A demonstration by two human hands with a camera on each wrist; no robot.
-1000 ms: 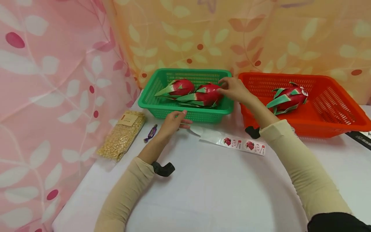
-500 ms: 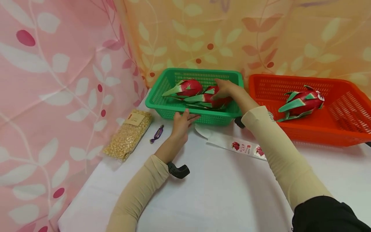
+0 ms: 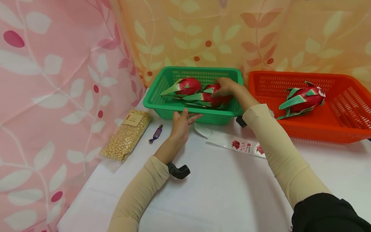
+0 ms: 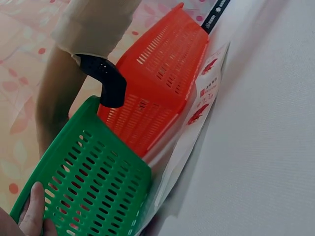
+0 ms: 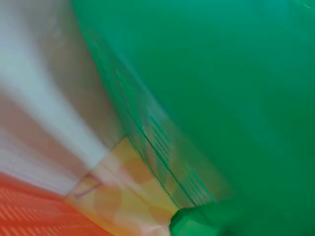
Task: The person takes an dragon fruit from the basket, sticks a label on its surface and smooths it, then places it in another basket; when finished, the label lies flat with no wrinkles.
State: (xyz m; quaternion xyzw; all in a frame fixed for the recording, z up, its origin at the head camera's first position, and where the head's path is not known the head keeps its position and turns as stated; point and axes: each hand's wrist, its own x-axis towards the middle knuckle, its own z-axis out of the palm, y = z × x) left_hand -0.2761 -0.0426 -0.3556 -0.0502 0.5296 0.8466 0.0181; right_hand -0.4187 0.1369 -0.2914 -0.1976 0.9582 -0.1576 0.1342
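Note:
My right hand [image 3: 224, 87] reaches over the right end of the green basket [image 3: 191, 111] and grips the right-hand dragon fruit [image 3: 207, 97], its fingers curled over the red skin. Beside that fruit, on the left, lies a second dragon fruit [image 3: 189, 86] with a long pale green tip. My left hand [image 3: 181, 125] touches the basket's front side, its fingers fairly straight. In the left wrist view, the left fingers [image 4: 33, 211] rest against the green wall near the rim. The right wrist view is mostly blurred green, and the right hand's grip does not show there.
An orange-red basket [image 3: 318, 129] holding another dragon fruit [image 3: 304, 98] stands on the right. A strip of dragon fruit labels [image 3: 223, 140] lies in front of the green basket. At left lie a wrapped candy [image 3: 156, 134] and a bag of yellow kernels [image 3: 127, 135].
My right hand has gone from the right fruit's edge down onto it and now grips it. The left hand has shifted slightly along the basket's front. The view has swung a little.

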